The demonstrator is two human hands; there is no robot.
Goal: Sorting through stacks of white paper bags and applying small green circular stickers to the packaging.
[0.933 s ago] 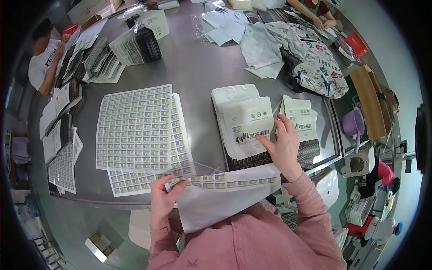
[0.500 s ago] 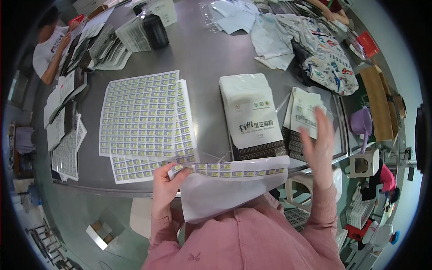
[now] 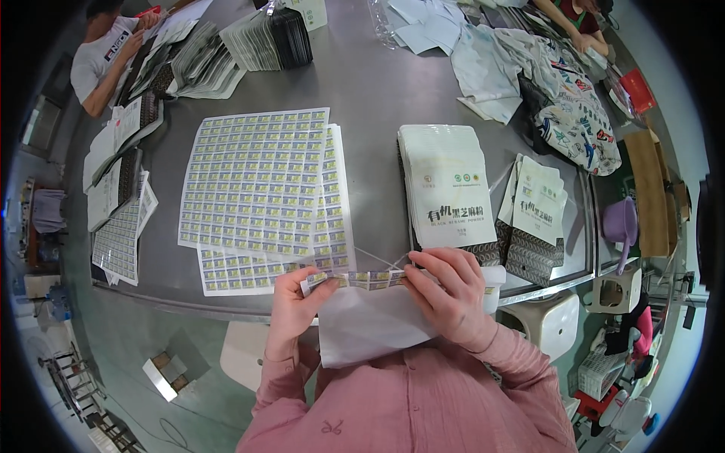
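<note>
A white backing sheet (image 3: 366, 325) with a strip of small yellow-and-purple labels (image 3: 366, 280) along its top hangs at the table's front edge. My left hand (image 3: 298, 302) pinches the strip's left end. My right hand (image 3: 448, 294) is closed on the strip farther right, fingertips near its upper edge. Just beyond my right hand lies a stack of white pouches (image 3: 445, 181) with dark patterned bottoms, and a smaller pile of similar pouches (image 3: 536, 204) is to its right. Overlapping label sheets (image 3: 253, 177) lie left of centre.
Pouch stacks (image 3: 121, 166) and fanned piles (image 3: 264, 41) line the steel table (image 3: 362, 90). Two co-workers (image 3: 98, 68), (image 3: 585, 38) sit across at left and right. A bundle of patterned cloth (image 3: 574, 113), purple scoop (image 3: 619, 223), carton (image 3: 646, 189) and stools (image 3: 540, 332) are around the right side.
My right hand has left the pouches, moved down and leftward and taken hold of the label strip. My left hand still pinches it. The whole view has shifted.
</note>
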